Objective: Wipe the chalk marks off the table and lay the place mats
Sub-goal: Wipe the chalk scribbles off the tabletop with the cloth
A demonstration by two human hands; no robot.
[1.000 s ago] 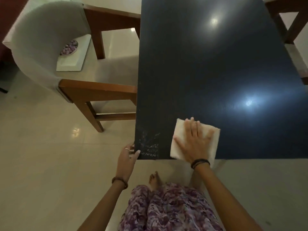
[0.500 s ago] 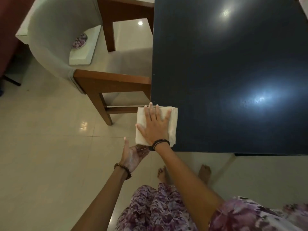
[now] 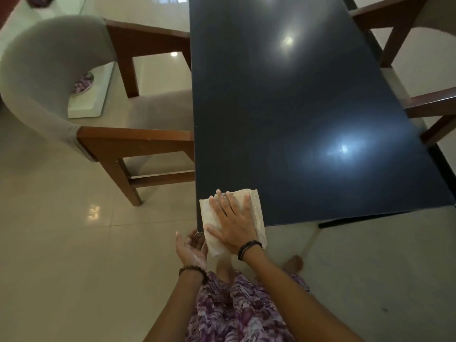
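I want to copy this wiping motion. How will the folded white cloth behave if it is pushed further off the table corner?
The folded white cloth is probably soft and floppy: its near end already overhangs the dark table corner. It seems light, so it would likely slip off once the right hand lifts. The left hand, cupped below the corner, could catch it.

Dim room; two ceiling lights glare off the dark table (image 3: pixel 283 119), and wide-angle distortion bends the edges

glossy cream tile floor (image 3: pixel 61 243); wooden chairs, left (image 3: pixel 118 139), right (image 3: pixel 429 104).
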